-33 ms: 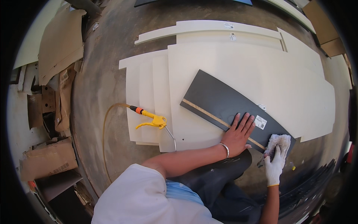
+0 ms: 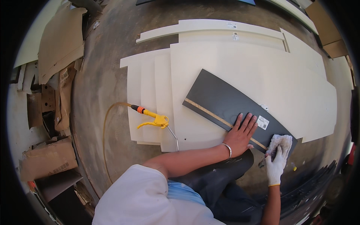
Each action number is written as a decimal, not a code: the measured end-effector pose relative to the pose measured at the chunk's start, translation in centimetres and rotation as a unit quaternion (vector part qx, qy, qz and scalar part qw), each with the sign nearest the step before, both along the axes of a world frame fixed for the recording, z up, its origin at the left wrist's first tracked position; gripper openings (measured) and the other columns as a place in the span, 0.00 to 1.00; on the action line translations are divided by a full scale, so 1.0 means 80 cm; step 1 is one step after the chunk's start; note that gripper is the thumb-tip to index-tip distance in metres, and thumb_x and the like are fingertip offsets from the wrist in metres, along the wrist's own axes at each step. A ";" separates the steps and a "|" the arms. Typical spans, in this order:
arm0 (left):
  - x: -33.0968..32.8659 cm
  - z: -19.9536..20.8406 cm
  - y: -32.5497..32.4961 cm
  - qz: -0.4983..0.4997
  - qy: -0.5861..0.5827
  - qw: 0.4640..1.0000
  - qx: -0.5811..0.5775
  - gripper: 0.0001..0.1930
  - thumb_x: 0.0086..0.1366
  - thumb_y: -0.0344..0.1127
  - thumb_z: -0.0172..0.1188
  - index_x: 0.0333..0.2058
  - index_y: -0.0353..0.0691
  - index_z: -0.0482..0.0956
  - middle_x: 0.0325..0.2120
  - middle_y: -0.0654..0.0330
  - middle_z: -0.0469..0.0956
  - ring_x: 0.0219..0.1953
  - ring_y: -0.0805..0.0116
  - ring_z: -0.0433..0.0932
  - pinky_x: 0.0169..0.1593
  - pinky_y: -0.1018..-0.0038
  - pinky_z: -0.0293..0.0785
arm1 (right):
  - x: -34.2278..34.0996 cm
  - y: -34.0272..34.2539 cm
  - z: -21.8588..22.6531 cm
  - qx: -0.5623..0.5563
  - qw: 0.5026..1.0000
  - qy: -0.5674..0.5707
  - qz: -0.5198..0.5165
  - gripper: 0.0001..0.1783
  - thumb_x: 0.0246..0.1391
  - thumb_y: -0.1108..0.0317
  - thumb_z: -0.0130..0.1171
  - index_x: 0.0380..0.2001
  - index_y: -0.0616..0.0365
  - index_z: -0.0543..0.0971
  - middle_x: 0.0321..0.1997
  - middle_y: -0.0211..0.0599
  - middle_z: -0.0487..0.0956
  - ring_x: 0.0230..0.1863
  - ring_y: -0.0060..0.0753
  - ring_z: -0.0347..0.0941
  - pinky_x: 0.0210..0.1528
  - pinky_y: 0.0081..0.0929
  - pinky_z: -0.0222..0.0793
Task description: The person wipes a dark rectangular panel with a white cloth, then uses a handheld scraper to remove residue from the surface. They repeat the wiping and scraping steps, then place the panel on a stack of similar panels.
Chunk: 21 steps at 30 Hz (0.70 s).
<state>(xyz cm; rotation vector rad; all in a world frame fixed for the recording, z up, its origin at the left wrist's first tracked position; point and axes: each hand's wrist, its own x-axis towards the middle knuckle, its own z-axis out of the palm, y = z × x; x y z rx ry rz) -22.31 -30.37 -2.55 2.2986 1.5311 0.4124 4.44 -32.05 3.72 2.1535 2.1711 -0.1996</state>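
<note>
A dark grey board with a raw tan strip along its near edge lies slantwise over large white panels. My bare left hand, a metal bangle at its wrist, rests flat on the board with the fingers stretched out, just beside a white label. In a white knitted glove, my right hand grips a crumpled whitish rag and presses it on the board's right end. Part of the rag is hidden under the gloved fingers.
A yellow air blow gun with a metal nozzle lies on the white panels at left, its hose curving over the floor. Cardboard pieces and a torn box line the left side. Dark strips lie at lower right.
</note>
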 end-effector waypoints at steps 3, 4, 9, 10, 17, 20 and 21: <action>0.004 -0.003 0.000 -0.004 0.025 1.000 -0.001 0.49 0.70 0.65 0.57 0.76 0.32 0.59 0.80 0.42 0.49 0.82 0.43 0.41 0.80 0.37 0.33 | -0.015 0.004 -0.013 0.026 0.998 -0.027 -0.055 0.36 0.50 0.61 0.71 0.61 0.64 0.76 0.68 0.56 0.72 0.73 0.64 0.63 0.75 0.53 0.58; 0.006 -0.005 -0.002 -0.008 0.027 1.000 0.004 0.48 0.71 0.64 0.56 0.76 0.32 0.59 0.80 0.43 0.49 0.82 0.43 0.41 0.80 0.37 0.33 | -0.018 0.006 -0.017 0.048 0.998 -0.028 -0.041 0.34 0.50 0.61 0.70 0.60 0.64 0.76 0.67 0.56 0.73 0.72 0.64 0.64 0.74 0.53 0.60; 0.017 -0.015 -0.010 -0.015 0.047 0.998 0.029 0.44 0.75 0.60 0.51 0.76 0.31 0.58 0.80 0.43 0.49 0.83 0.45 0.41 0.80 0.40 0.33 | -0.025 0.016 -0.024 0.069 0.992 -0.048 -0.092 0.28 0.51 0.61 0.69 0.54 0.62 0.79 0.62 0.54 0.77 0.65 0.63 0.70 0.67 0.54 0.68; 0.018 -0.016 -0.012 -0.009 0.040 0.999 0.032 0.43 0.75 0.59 0.52 0.76 0.31 0.58 0.80 0.43 0.49 0.83 0.45 0.41 0.81 0.41 0.34 | -0.026 0.018 -0.025 0.075 0.991 -0.052 -0.093 0.27 0.51 0.62 0.68 0.53 0.62 0.79 0.62 0.53 0.77 0.64 0.63 0.71 0.66 0.53 0.68; 0.008 -0.017 -0.030 -0.020 -0.016 0.999 0.023 0.38 0.74 0.48 0.54 0.75 0.32 0.60 0.80 0.47 0.50 0.83 0.49 0.42 0.82 0.47 0.35 | -0.031 0.015 -0.027 0.078 0.988 -0.040 -0.131 0.22 0.52 0.63 0.67 0.50 0.62 0.81 0.59 0.53 0.79 0.63 0.59 0.72 0.65 0.49 0.68; -0.019 -0.019 -0.048 -0.051 -0.038 0.998 -0.007 0.35 0.74 0.43 0.54 0.75 0.32 0.61 0.80 0.51 0.52 0.83 0.53 0.44 0.82 0.50 0.37 | -0.028 0.015 -0.026 0.082 0.985 -0.031 -0.151 0.21 0.54 0.64 0.67 0.49 0.64 0.81 0.56 0.52 0.80 0.58 0.57 0.76 0.62 0.48 0.71; -0.027 -0.019 -0.055 -0.055 -0.044 0.997 -0.014 0.36 0.74 0.44 0.54 0.75 0.33 0.61 0.80 0.52 0.52 0.83 0.54 0.44 0.82 0.51 0.37 | -0.025 0.015 -0.025 0.070 0.982 -0.021 -0.173 0.21 0.56 0.64 0.66 0.50 0.64 0.81 0.55 0.51 0.81 0.56 0.54 0.78 0.60 0.46 0.72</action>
